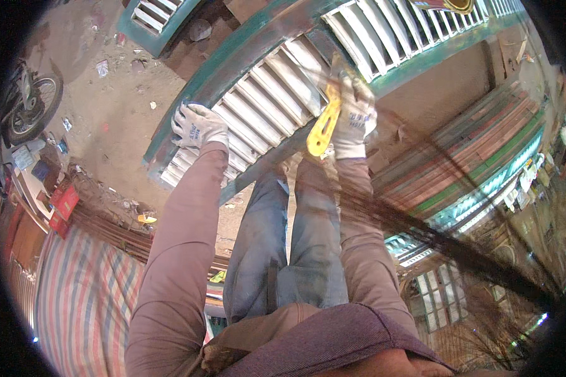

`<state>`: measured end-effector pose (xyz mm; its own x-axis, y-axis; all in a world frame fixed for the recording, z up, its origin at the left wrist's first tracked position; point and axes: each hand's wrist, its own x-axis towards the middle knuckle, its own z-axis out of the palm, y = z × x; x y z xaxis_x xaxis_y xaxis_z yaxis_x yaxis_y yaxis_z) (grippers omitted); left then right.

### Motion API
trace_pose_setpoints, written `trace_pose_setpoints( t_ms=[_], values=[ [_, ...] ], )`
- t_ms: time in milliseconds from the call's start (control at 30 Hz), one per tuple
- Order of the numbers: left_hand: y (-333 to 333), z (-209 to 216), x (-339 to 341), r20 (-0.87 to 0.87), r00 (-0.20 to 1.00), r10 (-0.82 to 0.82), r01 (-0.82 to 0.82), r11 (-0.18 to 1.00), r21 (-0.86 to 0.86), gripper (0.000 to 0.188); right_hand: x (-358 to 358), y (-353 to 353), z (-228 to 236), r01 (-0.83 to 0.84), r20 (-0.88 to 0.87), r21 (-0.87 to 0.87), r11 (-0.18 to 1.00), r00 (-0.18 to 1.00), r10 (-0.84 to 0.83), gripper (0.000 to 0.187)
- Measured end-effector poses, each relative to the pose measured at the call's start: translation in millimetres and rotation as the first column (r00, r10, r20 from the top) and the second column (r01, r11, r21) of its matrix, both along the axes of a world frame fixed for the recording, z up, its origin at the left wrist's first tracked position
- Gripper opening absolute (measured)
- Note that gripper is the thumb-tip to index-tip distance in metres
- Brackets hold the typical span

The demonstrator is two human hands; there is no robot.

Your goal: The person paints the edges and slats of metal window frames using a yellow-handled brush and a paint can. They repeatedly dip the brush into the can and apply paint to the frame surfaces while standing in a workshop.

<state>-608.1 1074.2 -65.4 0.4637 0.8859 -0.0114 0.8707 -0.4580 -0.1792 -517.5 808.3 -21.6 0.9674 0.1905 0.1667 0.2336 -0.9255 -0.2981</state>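
A long louvred shutter [267,103] with a worn green frame and whitish slats slants across the view before me. My left hand [199,125], in a whitish work glove, grips the frame at its left end, fingers curled over the wood. In my gloved right hand [353,119] is a scraper [324,129] with a yellow handle that has a hole in it. Its handle end points down toward me. The blade end is up against the shutter's crosspiece between two slat panels, and its edge is hard to make out.
Another green louvred piece [154,16] lies at the top left. Stacked planks [459,151] fill the right side. A motorbike wheel [38,107] stands at far left, above a striped sheet [88,295]. Litter dots the dirt floor [126,119]. Dark blurred strands cross the lower right.
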Motion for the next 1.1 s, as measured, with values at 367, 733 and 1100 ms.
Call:
trace_pose_setpoints(
  t_ms=[367, 733, 1100],
  values=[
    [0.8, 0.4, 0.0, -0.099, 0.995, 0.021, -0.024, 0.999, -0.024, 0.042, 2.0, 15.7, -21.0, 0.089, 0.055, -0.177, 0.980, 0.995, -0.080, 0.030],
    [1.6, -6.6, -2.1, -0.105, 0.993, 0.049, -0.050, 0.999, -0.007, 0.045, 2.3, 9.4, -28.5, 0.131, 0.051, -0.096, 0.987, 0.991, -0.127, 0.036],
    [0.6, 1.4, -2.8, -0.028, 0.999, 0.041, -0.041, 0.999, -0.019, 0.041, -33.5, -13.8, -3.0, 0.095, -0.123, 0.195, 0.976, 0.990, -0.071, 0.022]
  ],
)
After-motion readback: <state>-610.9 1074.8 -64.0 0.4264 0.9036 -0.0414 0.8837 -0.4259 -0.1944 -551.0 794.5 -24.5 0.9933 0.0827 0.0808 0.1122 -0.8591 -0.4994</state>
